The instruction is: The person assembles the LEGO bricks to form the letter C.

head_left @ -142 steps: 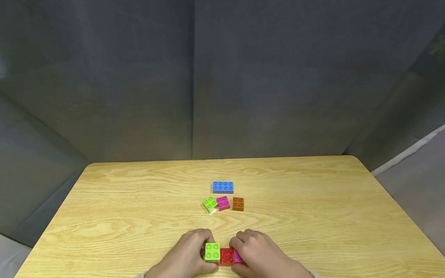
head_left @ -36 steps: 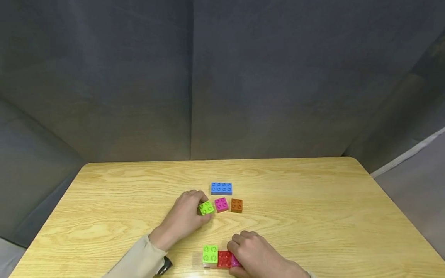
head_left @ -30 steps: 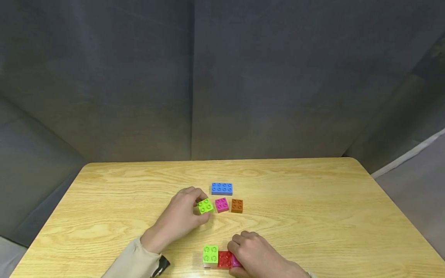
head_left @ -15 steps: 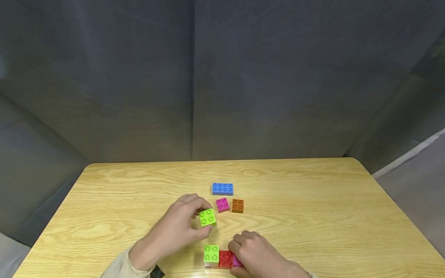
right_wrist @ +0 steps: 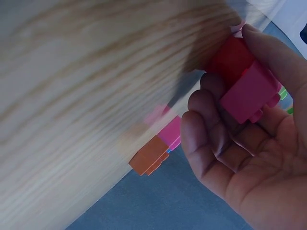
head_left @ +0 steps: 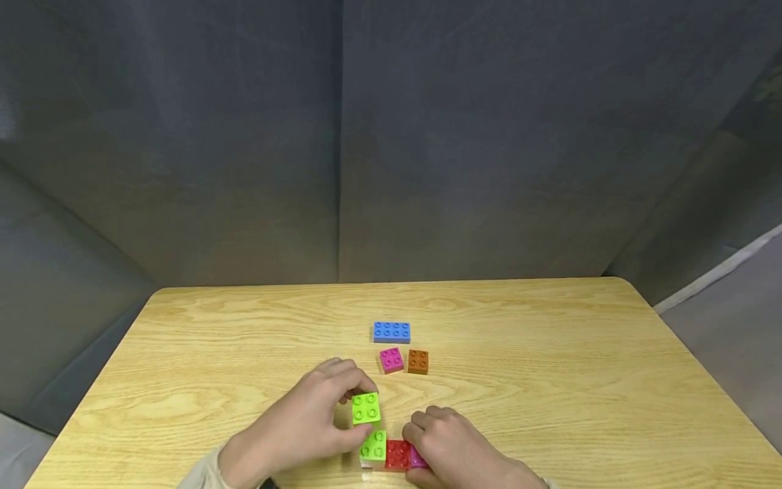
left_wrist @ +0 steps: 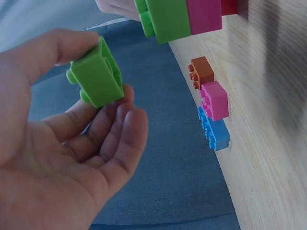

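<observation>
My left hand (head_left: 308, 414) pinches a lime green 2x2 toy building brick (head_left: 366, 409) between thumb and fingers; its hollow underside shows in the left wrist view. This brick is held up just behind a built piece at the table's front. On that piece's left end sits another lime green brick (head_left: 373, 449), with a pink brick (left_wrist: 204, 17) under it. A lower red brick (head_left: 398, 455) follows, then a magenta brick (head_left: 418, 460) on the right. My right hand (head_left: 455, 445) grips the piece by this magenta end, partly covering it.
Farther back on the wooden table (head_left: 550, 380) lie a loose magenta 2x2 brick (head_left: 392, 360), a brown-orange 2x2 brick (head_left: 418, 362) and a longer blue brick (head_left: 392, 332). Dark grey curtains (head_left: 244, 149) hang behind the table.
My left hand left the built piece, took the loose lime green brick from beside the magenta one, and carried it toward me. My right hand stays on the piece.
</observation>
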`<state>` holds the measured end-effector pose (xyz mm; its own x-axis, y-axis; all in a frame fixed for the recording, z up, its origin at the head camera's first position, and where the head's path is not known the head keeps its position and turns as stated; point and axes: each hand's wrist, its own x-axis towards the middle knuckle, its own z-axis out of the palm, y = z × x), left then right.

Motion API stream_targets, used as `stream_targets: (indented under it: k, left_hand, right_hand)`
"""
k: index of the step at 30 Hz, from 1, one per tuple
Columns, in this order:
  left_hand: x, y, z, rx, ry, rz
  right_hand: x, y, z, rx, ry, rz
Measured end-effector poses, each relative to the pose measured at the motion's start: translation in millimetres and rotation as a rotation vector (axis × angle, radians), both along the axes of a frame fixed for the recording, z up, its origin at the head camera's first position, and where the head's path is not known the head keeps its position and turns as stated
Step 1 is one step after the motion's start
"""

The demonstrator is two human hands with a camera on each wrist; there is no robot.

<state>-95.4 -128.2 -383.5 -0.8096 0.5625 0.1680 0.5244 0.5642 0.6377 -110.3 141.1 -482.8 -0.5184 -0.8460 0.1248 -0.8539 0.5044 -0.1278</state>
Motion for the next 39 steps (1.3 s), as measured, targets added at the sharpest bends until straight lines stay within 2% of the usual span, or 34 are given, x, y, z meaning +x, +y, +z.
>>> stream_targets:
  k: [3, 4, 6, 8, 15, 18, 21, 27, 30, 33, 39]
  left_hand:
    - [2.4, -1.1, -1.9, -0.008, 0.014, -0.027]
    - [3.5, -1.3, -2.8, -0.008, 0.023, -0.038]
    - [5.4, -1.4, -4.6, -0.002, 0.029, -0.059]
    - [7.1, -0.8, -6.6, 0.007, 0.033, -0.081]
    - [11.6, 3.0, -12.2, -0.005, -0.066, -0.095]
    - [12.6, 3.5, -13.6, -0.042, -0.071, -0.087]
    - [13.2, 3.7, -15.0, -0.064, -0.063, -0.083]
    - [13.9, 3.9, -17.4, -0.068, -0.028, -0.092]
    - [14.6, 4.1, -17.9, -0.076, -0.017, -0.089]
    - [15.2, 5.1, -17.9, -0.092, -0.008, -0.084]
    - [15.4, 7.7, -17.9, -0.136, 0.043, -0.092]
  right_hand:
    - [3.2, -1, 9.2, 0.005, -0.004, -0.006]
    - [2.6, -1, 8.2, -0.017, 0.012, 0.006]
    - [7.1, -4, 25.8, -0.026, 0.015, 0.012]
    - [5.3, -2, 20.4, -0.057, 0.026, 0.025]
    - [10.2, -5, 35.0, -0.027, 0.006, 0.003]
    - [12.7, -7, 40.1, -0.017, -0.004, -0.012]
    - [12.3, -6, 36.8, -0.035, 0.002, -0.009]
    - [6.4, -2, 15.0, -0.105, 0.048, 0.023]
    - [7.3, -2, 19.0, -0.079, 0.034, 0.011]
    - [9.9, -4, 29.3, -0.041, 0.011, -0.001]
    - [12.7, -7, 40.9, 0.008, -0.052, -0.029]
